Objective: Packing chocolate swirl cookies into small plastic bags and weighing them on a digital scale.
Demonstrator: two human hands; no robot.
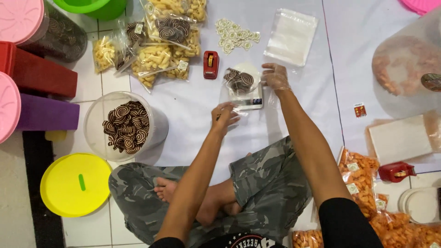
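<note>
Pinching the near edge of a clear bag (239, 87) between its fingers, the left hand (224, 117) steadies it on a small scale (250, 98); the right hand (275, 77), in a thin plastic glove, rests half-curled at the bag's far side, fingers touching its rim. Inside lie brown-and-white spiral biscuits (239, 80), light and brittle (likely to crack if squeezed), while the film looks slick and limp, so the open edge seems the best place to grip. Left of the left hand stands a tub (98, 115) of the same biscuits. Beyond the hands lie a red tape dispenser (211, 64), filled packets (158, 59), stickers (235, 36) and spare bags (291, 36), all apart from the scale.
</note>
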